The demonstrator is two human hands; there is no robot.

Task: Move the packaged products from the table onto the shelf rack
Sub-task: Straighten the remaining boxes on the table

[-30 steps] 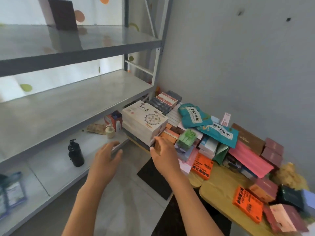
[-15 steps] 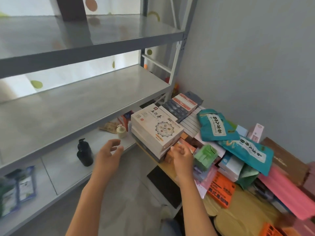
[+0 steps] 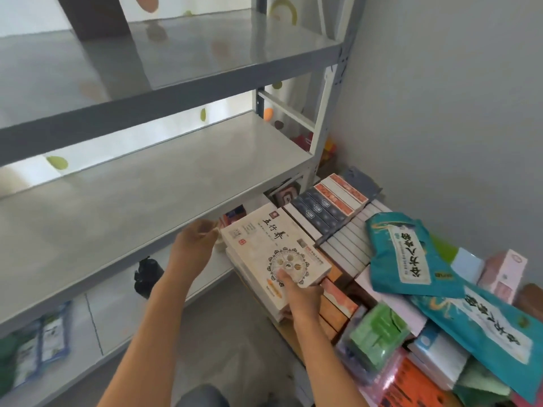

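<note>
A stack of flat cream boxes [image 3: 264, 242] with black characters and a round emblem lies at the table's near left corner, beside the grey metal shelf rack [image 3: 152, 183]. My right hand [image 3: 296, 292] grips the near end of the top cream box, thumb on its printed face. My left hand [image 3: 194, 245] is at the stack's far left corner, fingers curled at the box edge; whether it grips is unclear. More packages cover the table: dark and orange slim boxes [image 3: 332, 201], teal pouches [image 3: 408, 254], green packs [image 3: 379, 336].
A black bottle [image 3: 147, 274] stands on the rack's low shelf below my left arm. Blue-green packets [image 3: 38, 345] lie on that shelf at far left. A dark box [image 3: 94, 16] stands on the top shelf. The grey wall [image 3: 440, 113] runs behind the table.
Both hands moved forward onto the cream box stack: the right hand took hold of its near end, the left reached its far corner. The view moved closer and tilted down.
</note>
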